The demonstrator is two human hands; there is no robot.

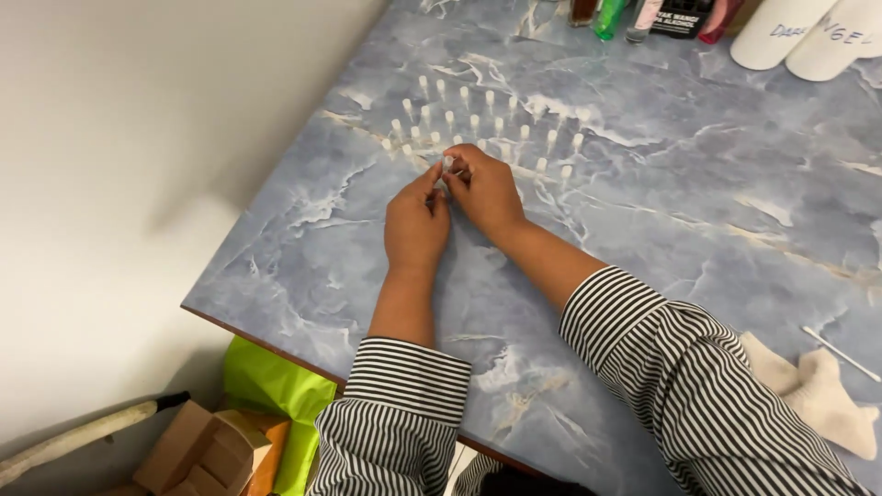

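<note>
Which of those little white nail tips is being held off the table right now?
The white nail tip pinched between the fingers of the left hand and right hand, in front of the rows; the other nail tips all stand untouched on the table.

**One view, from my head**

The only camera sits on my head, looking steeply down and forward over the blue marble-patterned tabletop (698, 211). It is close: my striped sleeves fill the bottom edge, and the table's left edge runs diagonally.
</note>
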